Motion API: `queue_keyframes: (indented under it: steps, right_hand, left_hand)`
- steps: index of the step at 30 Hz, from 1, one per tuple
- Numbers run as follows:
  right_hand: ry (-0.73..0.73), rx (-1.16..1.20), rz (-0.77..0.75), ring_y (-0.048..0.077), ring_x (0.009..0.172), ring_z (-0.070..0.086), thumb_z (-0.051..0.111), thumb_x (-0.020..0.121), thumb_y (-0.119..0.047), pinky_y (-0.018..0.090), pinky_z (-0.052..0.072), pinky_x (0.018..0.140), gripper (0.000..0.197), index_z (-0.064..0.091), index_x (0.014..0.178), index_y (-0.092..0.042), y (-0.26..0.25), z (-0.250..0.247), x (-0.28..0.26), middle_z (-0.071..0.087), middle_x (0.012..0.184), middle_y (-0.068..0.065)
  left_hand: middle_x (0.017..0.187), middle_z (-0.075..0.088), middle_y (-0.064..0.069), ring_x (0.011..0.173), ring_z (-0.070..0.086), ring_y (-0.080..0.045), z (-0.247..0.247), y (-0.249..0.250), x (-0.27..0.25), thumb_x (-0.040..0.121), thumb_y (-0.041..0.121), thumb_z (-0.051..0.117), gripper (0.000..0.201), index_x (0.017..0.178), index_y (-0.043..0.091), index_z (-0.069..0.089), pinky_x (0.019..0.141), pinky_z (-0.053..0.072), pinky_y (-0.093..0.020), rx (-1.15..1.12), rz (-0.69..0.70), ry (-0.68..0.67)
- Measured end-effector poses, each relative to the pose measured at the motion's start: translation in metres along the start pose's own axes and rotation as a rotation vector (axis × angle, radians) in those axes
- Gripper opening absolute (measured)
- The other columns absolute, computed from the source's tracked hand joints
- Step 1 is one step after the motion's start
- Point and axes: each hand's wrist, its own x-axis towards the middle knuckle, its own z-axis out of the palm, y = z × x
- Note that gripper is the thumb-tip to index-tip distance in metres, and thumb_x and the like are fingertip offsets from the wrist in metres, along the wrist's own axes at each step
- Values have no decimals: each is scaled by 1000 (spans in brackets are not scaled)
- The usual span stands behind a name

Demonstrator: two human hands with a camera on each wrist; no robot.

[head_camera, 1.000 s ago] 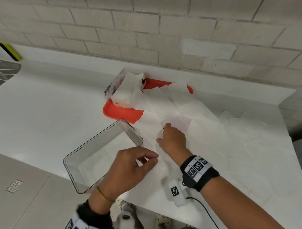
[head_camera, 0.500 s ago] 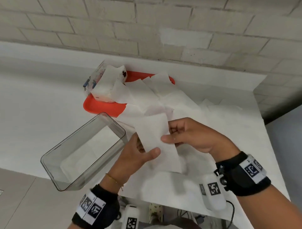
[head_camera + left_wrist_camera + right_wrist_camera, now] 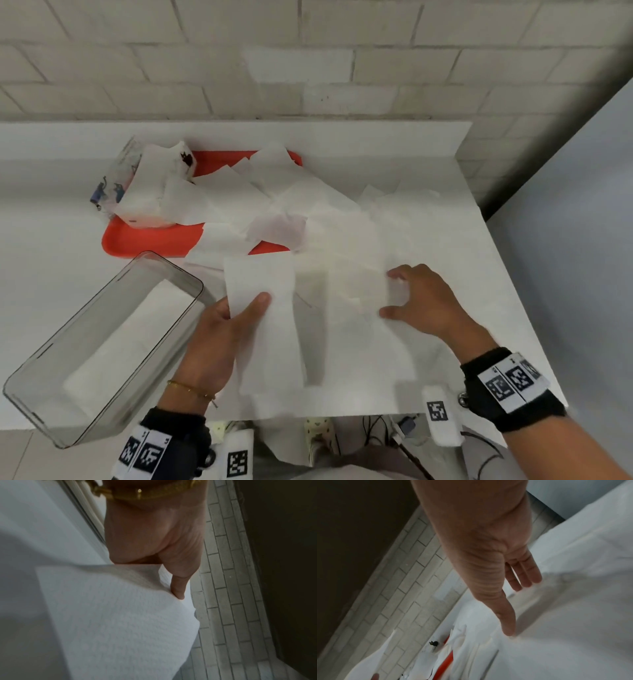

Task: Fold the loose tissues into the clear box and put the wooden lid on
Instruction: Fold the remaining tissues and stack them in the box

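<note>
My left hand (image 3: 245, 308) pinches a folded white tissue (image 3: 263, 325) between thumb and fingers, lifted just right of the clear box (image 3: 51, 370); the left wrist view shows the thumb (image 3: 178, 588) lying on that tissue (image 3: 120, 622). The box stands at the table's front left with a tissue lying flat on its floor. My right hand (image 3: 400, 294) lies with straight, spread fingers (image 3: 523, 572) on the loose tissues (image 3: 349, 246) covering the table. No wooden lid is in view.
A red tray (image 3: 147, 240) at the back holds a torn tissue pack (image 3: 144, 185) and more sheets. The white table ends near my body and at the right, beside a grey wall (image 3: 565, 240). A brick wall (image 3: 308, 68) runs behind.
My right hand let go of the folded tissue and moved right, down onto the loose sheets. The left hand keeps hold of the tissue. The head view swung right and down.
</note>
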Motion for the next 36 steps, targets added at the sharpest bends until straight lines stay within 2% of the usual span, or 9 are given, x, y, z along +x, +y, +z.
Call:
queue_keyframes:
  steps: [3,5,9,13,18,23,27,30,36]
  right_hand:
    - [37,-28,-34,21,136,39,89,73,-53,32,42,109,93,46,152,-30,6,16,-4,44,146,-1]
    - [68,-31,-35,20,136,37,87,75,-55,29,41,106,90,47,152,-29,3,21,-5,42,147,-2]
    - [75,-20,-26,20,134,39,81,80,-59,30,43,102,83,49,150,-27,-5,27,-2,45,143,-2]
    - [174,148,78,24,129,49,74,84,-64,35,46,102,80,48,145,-21,-17,30,11,57,134,2]
    - [186,330,202,24,111,67,79,89,-38,31,51,89,66,46,141,-15,-31,25,37,69,119,4]
    - [163,493,268,24,112,67,83,87,-27,30,53,91,62,49,137,-12,-27,22,46,69,120,6]
    - [289,330,179,27,123,54,81,89,-35,31,46,92,68,46,144,-17,-28,14,47,52,135,9]
    - [358,156,75,30,129,46,74,95,-42,36,43,101,68,43,150,-19,-32,2,64,52,139,11]
    - [173,-10,-62,30,136,46,71,95,-48,38,34,113,68,43,152,-23,-44,-14,118,55,145,7]
  left_hand:
    - [115,79,-15,108,75,-35,-11,-1,2,64,49,94,64,111,7,80,93,61,-44,-1,-18,-19]
    - [115,79,-17,106,76,-34,-14,-2,4,56,51,99,74,110,4,80,86,65,-39,-5,-23,-22]
    - [112,79,-18,100,77,-34,-9,2,4,81,29,78,41,110,0,78,77,66,-39,-33,-63,-43]
    - [112,79,-17,98,78,-31,-2,1,4,88,22,71,34,114,1,76,77,67,-37,-15,-99,-85]
    - [117,78,-19,104,76,-36,3,-2,8,90,25,72,36,117,2,77,74,65,-37,-20,-152,-137]
    - [119,78,-16,104,77,-33,15,2,12,90,21,70,30,114,6,80,77,66,-38,-85,-172,-160]
    - [123,76,-18,105,77,-32,26,3,14,92,19,68,29,115,6,80,80,66,-39,-112,-192,-172]
    - [125,75,-19,106,76,-33,30,3,14,93,19,67,32,119,5,78,79,65,-37,-104,-206,-183]
    - [122,75,-20,101,78,-31,29,4,9,92,19,65,31,115,4,79,75,65,-36,-140,-209,-189]
